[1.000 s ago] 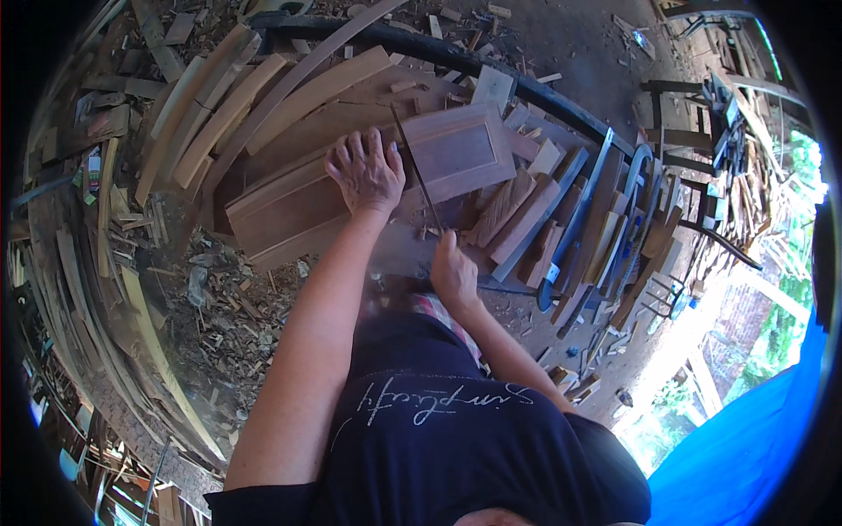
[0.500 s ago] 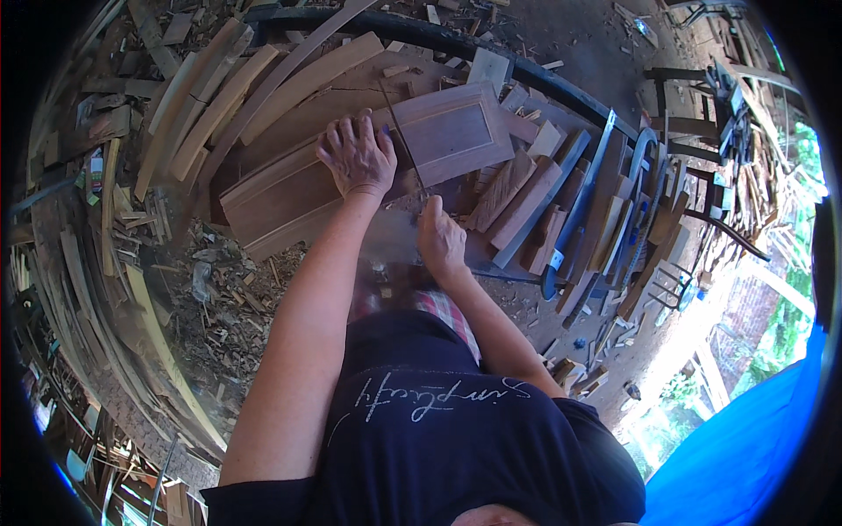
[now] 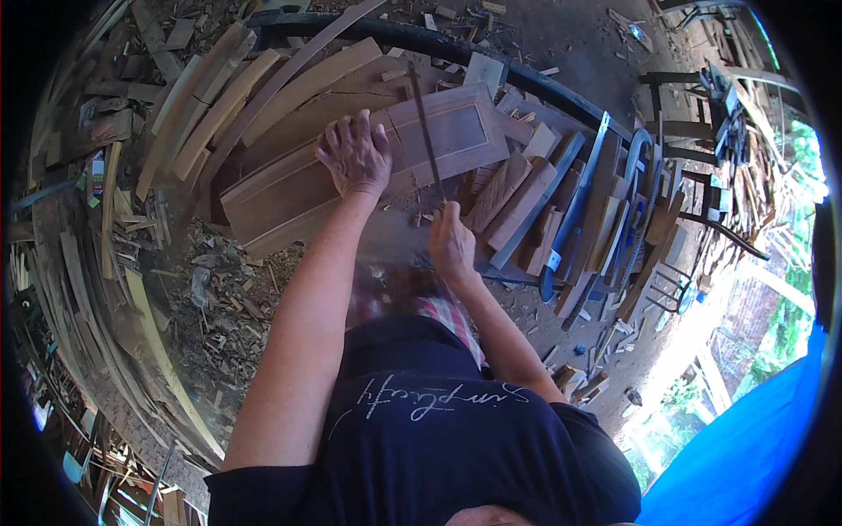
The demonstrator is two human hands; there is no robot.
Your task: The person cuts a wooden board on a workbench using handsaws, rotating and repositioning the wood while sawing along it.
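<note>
A long brown wooden panel [image 3: 447,131] with moulded borders lies at a slant across the low work surface. My left hand [image 3: 355,156] rests flat on it, fingers spread and pressing down. A short dark cut line shows in the panel just right of those fingers. My right hand [image 3: 453,248] is closed at the near end of a long, narrow saw [image 3: 427,131]. Its dark blade reaches away over the panel, to the right of the cut line. The saw's handle is hidden in my fist, and I cannot tell whether the blade touches the wood.
Right of the panel lie several wood blocks [image 3: 519,203], a metal straightedge [image 3: 586,180] and a blue-framed saw [image 3: 633,162]. Curved boards [image 3: 311,92] are stacked at the left. Wood scraps [image 3: 232,302] cover the ground, and a dark rail [image 3: 553,81] runs behind.
My right hand has moved slightly right and nearer to me with the saw, whose blade has shifted right, away from the cut line. My left hand stays on the panel.
</note>
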